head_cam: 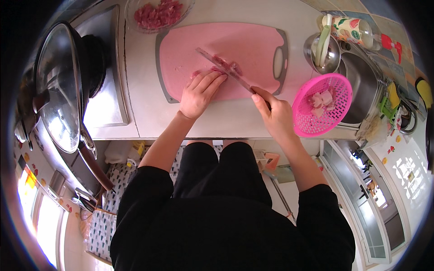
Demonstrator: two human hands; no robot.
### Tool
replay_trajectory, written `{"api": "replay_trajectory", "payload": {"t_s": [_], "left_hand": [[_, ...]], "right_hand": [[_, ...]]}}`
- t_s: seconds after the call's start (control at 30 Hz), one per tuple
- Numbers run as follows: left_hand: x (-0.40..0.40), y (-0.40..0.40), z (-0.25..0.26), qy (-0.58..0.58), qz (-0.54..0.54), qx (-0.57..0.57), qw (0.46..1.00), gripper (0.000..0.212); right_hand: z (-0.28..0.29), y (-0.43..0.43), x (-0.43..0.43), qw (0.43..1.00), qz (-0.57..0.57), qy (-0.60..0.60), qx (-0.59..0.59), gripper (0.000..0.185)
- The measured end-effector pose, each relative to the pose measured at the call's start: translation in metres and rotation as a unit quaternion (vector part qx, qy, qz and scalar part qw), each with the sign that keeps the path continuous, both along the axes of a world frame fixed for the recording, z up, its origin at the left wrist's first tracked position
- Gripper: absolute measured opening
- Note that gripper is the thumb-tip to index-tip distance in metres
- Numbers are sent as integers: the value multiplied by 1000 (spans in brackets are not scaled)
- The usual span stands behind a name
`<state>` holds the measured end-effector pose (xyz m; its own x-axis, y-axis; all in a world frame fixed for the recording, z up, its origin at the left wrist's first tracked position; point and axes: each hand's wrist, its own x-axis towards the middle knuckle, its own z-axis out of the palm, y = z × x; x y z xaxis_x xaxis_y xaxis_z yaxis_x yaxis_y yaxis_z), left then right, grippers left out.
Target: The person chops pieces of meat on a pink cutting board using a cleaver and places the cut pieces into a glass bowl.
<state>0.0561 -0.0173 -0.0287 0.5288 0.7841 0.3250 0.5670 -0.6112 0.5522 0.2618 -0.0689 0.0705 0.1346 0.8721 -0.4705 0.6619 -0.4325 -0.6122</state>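
A pink cutting board (183,44) with a grey rim and a handle slot lies on the counter before me. Across its middle, pieces of raw meat (236,67) lie on both sides of a knife (214,61). My right hand (276,113) grips the knife's handle, its blade slanting up and left over the meat. On the near side of the blade, my left hand (200,93) presses down on meat with its fingers together, the fingertips close to the blade. The meat under those fingers is partly hidden. Small scraps stick to the board's left part.
A clear bowl of cut meat (159,15) stands beyond the board. At right, a pink colander (300,118) holds pale meat pieces beside the sink (359,78) and a metal bowl (334,62) with a scallion (322,44) across it. At left, a lidded pan (61,88) sits on the stove.
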Motion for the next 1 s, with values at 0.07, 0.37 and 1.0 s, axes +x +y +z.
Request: {"api": "replay_trajectory", "payload": {"t_s": [0.07, 0.37, 1.0], "left_hand": [[-6, -4, -6, 9, -7, -1, 1000, 31], [-11, -6, -14, -8, -17, 16, 1000, 25], [-15, -7, -11, 18, -28, -35, 999, 29]], "right_hand": [[5, 2, 3, 999, 33, -2, -3, 43], [18, 7, 15, 993, 116, -26, -13, 43], [-12, -4, -17, 989, 114, -93, 17, 47]]}}
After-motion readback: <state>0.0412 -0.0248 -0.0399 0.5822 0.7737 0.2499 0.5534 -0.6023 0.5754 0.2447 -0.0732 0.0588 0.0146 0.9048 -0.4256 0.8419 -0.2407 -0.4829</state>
